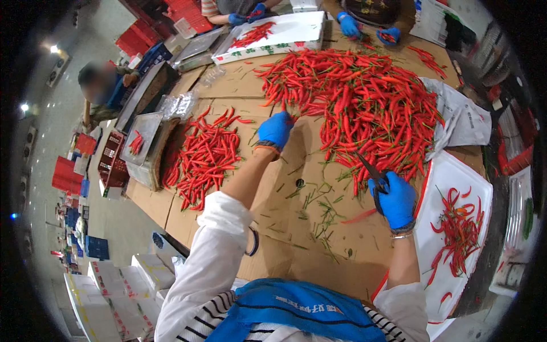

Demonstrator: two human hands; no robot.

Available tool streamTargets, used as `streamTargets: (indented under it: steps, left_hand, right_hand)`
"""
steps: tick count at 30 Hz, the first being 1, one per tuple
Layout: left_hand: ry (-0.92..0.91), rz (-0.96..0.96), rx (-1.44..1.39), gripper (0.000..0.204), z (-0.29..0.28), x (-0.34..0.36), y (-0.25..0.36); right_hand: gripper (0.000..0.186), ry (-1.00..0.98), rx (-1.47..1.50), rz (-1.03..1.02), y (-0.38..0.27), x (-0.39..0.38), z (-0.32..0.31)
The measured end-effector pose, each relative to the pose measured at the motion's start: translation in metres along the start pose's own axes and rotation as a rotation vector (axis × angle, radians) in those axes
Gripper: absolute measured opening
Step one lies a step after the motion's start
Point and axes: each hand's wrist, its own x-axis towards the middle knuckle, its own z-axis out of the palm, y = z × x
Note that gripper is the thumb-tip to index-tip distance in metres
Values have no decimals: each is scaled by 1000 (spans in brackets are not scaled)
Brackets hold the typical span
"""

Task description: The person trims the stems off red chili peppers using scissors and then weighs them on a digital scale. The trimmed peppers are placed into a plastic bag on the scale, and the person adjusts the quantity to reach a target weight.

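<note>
Black scissors [372, 172] grasped in the right hand's [395, 199] fingers, blades toward 11 o'clock, at the red chilli heap [359, 108]. Left hand [274, 130] fingers curled, can't tell on what; heap at its 2 o'clock, smaller chilli pile [211, 157] at 8, on the cardboard-covered counter [273, 251]

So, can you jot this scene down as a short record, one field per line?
Left hand: blue glove, between the two piles; grip unclear
Right hand: blue glove, holding dark scissors
Big pile: red peppers, centre to right
Small pile: red peppers, left
Tray: white, far right, peppers in it
Surface: cardboard, with green stems
Far side: co-workers' gloved hands
</note>
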Motion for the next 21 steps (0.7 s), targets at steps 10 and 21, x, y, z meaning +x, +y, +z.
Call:
streamTargets:
  steps: [10, 21]
  left_hand:
    - [-295, -78, 218, 35, -8, 7, 6]
    - [-284, -1, -581, 37, -29, -87, 41]
  right_hand:
    - [32, -25, 61, -10, 6, -3, 0]
    - [34, -178, 43, -46, -3, 1, -7]
